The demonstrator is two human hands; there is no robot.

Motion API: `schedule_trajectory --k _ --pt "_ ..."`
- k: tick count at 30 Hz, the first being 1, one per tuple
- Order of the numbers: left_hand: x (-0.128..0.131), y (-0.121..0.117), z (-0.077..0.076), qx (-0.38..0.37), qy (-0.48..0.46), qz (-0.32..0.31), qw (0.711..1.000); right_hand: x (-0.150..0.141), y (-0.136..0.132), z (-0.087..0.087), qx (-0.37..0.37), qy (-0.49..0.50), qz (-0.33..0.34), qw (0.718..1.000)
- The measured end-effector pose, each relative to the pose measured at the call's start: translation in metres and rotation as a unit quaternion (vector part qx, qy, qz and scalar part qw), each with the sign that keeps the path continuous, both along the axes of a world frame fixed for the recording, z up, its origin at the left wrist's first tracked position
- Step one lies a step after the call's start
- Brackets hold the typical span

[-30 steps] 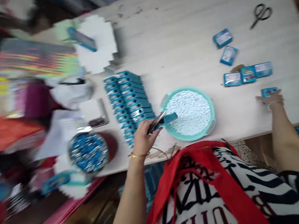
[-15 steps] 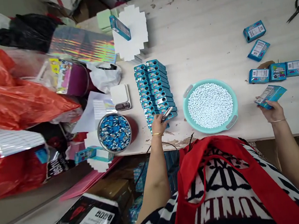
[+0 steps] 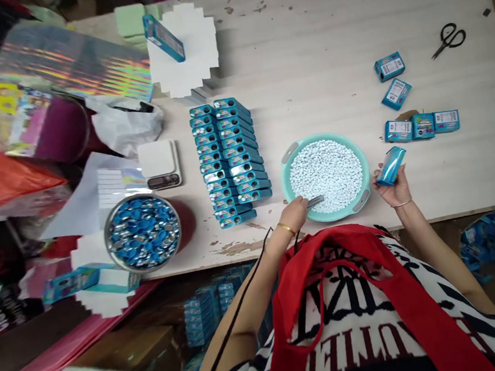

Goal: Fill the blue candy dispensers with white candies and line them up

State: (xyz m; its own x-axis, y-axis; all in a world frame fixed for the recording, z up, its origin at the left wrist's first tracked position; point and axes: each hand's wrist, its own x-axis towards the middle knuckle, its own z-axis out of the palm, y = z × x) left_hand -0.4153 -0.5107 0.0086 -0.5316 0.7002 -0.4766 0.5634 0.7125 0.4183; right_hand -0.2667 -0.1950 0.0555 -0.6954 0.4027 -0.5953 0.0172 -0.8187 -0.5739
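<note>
My left hand [image 3: 294, 215] is closed on a slim silvery metal tool [image 3: 316, 201], whose far end lies over the small white candies [image 3: 329, 172]. These fill a round mint-green basin [image 3: 363, 162] with grey handles. My right hand [image 3: 394, 190] grips a small blue carton [image 3: 390, 166], tilted above the table to the right of the basin. Just beyond that hand stand several more blue cartons [image 3: 423, 126]. Left of the basin are two close rows of blue cartons [image 3: 239, 151] with round dark holes in their ends. Whether the tool holds any candies is too small to tell.
A steel pot [image 3: 177, 233] of blue-and-silver wrapped pieces stands at the front left, near a white scale [image 3: 159, 166]. White notched card sheets [image 3: 187, 63] are stacked farther back. Black scissors [image 3: 447, 39] lie at the far right. Bags and packaging crowd the left.
My left hand has carried the metal tool from the carton rows to the basin. My right hand has brought its carton nearer the basin and turned it. The view has shifted right.
</note>
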Motion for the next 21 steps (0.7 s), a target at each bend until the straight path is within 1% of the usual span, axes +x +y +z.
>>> schedule_trajectory --k 1,3,7,9,12,14,16,18,21 --pt "0.006 0.014 -0.007 -0.007 -0.006 0.001 1.000 0.003 -0.001 -0.003 0.004 -0.013 -0.002 1.000" --pt "0.015 0.041 -0.020 0.004 -0.017 0.005 1.000 0.011 0.000 -0.005 0.022 -0.035 -0.010 0.999" --pt "0.025 0.087 -0.040 0.051 -0.029 0.016 0.998 0.027 0.007 0.002 0.065 -0.044 -0.010 0.997" --pt "0.026 0.105 -0.045 0.077 -0.034 0.025 0.996 0.032 0.010 0.007 0.111 -0.043 -0.004 0.993" --pt "0.023 0.120 -0.046 0.114 -0.044 0.032 0.992 0.035 0.009 0.011 0.226 -0.057 0.024 0.972" --pt "0.015 0.119 -0.039 0.136 -0.052 0.030 0.989 0.034 0.006 0.011 0.320 -0.071 0.052 0.943" --pt "0.005 0.109 -0.026 0.169 -0.059 0.019 0.984 0.034 0.003 0.010 0.422 -0.086 0.075 0.900" --pt "-0.007 0.095 -0.006 0.211 -0.061 -0.002 0.976 0.033 -0.002 0.009 0.516 -0.100 0.091 0.846" --pt "-0.023 0.075 0.038 0.259 -0.053 -0.036 0.964 0.028 -0.007 0.006 0.617 -0.099 0.117 0.772"
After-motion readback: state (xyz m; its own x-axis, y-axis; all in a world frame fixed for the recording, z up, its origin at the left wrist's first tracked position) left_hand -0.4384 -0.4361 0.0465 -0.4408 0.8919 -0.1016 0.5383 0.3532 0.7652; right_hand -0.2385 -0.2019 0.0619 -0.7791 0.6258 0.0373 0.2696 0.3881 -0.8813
